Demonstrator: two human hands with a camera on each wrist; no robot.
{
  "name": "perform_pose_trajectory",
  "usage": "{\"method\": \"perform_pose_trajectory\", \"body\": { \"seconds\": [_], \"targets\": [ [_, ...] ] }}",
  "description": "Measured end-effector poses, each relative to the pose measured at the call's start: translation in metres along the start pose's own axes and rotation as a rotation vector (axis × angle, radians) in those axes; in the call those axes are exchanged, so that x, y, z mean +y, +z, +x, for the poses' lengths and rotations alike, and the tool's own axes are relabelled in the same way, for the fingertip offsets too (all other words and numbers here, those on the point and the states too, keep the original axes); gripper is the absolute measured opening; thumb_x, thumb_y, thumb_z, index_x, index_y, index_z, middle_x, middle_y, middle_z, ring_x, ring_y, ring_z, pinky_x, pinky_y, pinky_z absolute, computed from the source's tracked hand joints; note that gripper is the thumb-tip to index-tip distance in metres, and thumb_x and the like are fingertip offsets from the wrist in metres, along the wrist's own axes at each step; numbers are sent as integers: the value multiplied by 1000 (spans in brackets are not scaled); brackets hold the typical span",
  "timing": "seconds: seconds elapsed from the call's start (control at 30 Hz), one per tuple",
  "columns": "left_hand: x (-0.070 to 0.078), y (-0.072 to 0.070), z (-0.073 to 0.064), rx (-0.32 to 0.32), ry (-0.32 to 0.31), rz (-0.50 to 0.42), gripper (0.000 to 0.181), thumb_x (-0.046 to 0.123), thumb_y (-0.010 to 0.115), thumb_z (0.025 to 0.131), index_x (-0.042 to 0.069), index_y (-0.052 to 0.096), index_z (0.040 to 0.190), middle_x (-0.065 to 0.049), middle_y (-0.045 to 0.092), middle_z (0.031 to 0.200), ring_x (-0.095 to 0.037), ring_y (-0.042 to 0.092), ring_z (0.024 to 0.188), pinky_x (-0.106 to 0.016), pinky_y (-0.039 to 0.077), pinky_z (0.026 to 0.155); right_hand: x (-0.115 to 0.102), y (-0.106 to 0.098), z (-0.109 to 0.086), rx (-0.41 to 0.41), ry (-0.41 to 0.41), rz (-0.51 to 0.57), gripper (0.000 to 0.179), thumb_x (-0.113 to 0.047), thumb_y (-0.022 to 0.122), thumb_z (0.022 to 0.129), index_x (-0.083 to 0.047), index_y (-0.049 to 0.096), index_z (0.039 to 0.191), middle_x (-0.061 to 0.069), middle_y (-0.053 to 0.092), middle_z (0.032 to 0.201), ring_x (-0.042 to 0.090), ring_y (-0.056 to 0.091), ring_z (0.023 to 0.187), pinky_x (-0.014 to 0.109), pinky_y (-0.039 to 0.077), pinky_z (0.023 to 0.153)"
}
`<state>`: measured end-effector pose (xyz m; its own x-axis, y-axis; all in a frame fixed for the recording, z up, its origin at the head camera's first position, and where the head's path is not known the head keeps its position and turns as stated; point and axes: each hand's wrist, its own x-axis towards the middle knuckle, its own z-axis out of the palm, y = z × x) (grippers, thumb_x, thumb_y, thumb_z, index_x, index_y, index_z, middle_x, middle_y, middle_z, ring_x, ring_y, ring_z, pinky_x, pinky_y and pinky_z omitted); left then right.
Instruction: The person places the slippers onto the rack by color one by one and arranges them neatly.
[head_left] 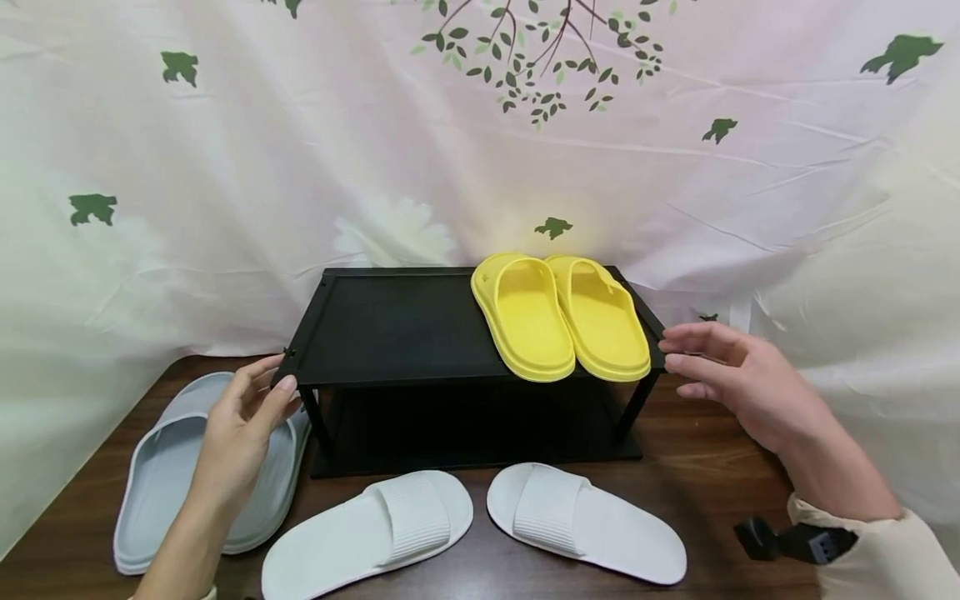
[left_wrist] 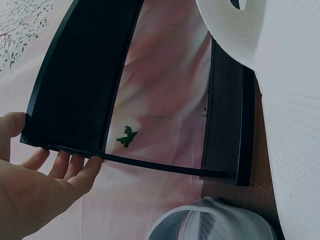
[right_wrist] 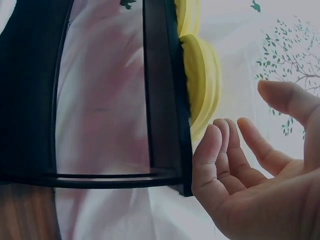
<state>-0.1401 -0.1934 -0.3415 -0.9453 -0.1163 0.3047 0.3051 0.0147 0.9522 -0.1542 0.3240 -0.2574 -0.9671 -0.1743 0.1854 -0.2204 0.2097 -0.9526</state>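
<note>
A black two-tier shoe rack (head_left: 405,325) stands in the middle. At its top left corner my left hand (head_left: 240,417) pinches the edge, thumb at the front edge and fingers along the side bar, as the left wrist view shows. A pair of yellow slippers (head_left: 528,321) sits side by side on the right part of the top tier, toes toward the back. Beside the rack's right end is my right hand (head_left: 750,392), its fingers loosely bent with nothing between them. In the right wrist view its fingertips (right_wrist: 212,137) are right by the rack's edge.
White slippers, one at left (head_left: 330,533) and one at right (head_left: 630,533), lie angled in front of the rack on the brown wooden surface (head_left: 720,500). Grey slippers (head_left: 168,475) lie left of it, partly behind my left hand. A patterned cloth (head_left: 300,167) hangs behind.
</note>
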Motion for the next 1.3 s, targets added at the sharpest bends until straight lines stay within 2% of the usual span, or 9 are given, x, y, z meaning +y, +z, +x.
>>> {"method": "perform_pose_trajectory", "body": {
  "seconds": [0.13,0.37,0.63,0.73,0.83,0.93,1.03,1.13,1.3],
  "targets": [
    [0,1,0,-1,-4,-14,46,18,60,104,4,46,146,-8,48,134,-16,55,114,-17,53,92,14,-2,-11,-8,16,-8,27,1,64,98,-7,64,124,2,65,120,11,66,102,28,62,76],
    [-1,2,1,1,-4,-15,44,18,60,104,5,47,145,-7,49,134,-16,56,114,-17,54,92,40,-9,-26,-48,69,-31,29,2,61,100,-12,65,125,-1,66,120,10,64,105,35,62,80],
    [-2,2,1,-2,-5,-26,44,16,60,104,4,47,144,-6,49,133,-15,57,113,-17,54,92,71,-15,-44,-84,130,13,33,3,57,102,-10,63,131,-5,63,126,13,66,107,38,62,83],
    [-3,2,0,-6,-3,-14,45,18,60,105,4,46,145,-5,49,134,-13,57,113,-17,54,92,78,-14,-49,-65,193,-26,34,-2,61,101,-6,59,135,0,59,130,13,66,107,40,62,84],
    [-2,2,0,-8,1,-18,45,18,60,105,3,46,145,-6,49,134,-13,57,113,-17,53,93,86,-9,-51,-54,287,-64,44,-10,66,100,1,52,140,11,55,135,14,66,108,41,61,85],
    [-2,2,0,-11,4,-29,45,17,60,105,3,47,145,-7,49,134,-13,57,113,-18,54,93,97,-4,-52,-114,355,-58,53,-14,67,100,10,46,142,24,50,141,17,64,111,42,61,87],
    [-1,2,0,-13,2,-38,44,16,60,105,3,47,145,-6,49,134,-13,57,113,-18,54,92,108,-1,-53,-209,367,-37,55,-13,64,102,16,41,143,32,48,142,22,63,115,43,60,89],
    [-1,2,0,-13,0,-35,45,17,60,105,4,47,145,-6,49,134,-13,57,113,-18,54,92,117,1,-52,-250,394,-23,56,-14,63,102,17,40,142,33,48,140,27,63,117,44,60,88],
    [-1,1,0,-13,-6,-29,45,17,60,104,4,46,145,-6,49,134,-13,57,114,-17,54,92,126,1,-50,-271,463,-40,56,-16,66,101,16,44,141,27,56,134,29,62,116,48,60,87]
  ]
}}
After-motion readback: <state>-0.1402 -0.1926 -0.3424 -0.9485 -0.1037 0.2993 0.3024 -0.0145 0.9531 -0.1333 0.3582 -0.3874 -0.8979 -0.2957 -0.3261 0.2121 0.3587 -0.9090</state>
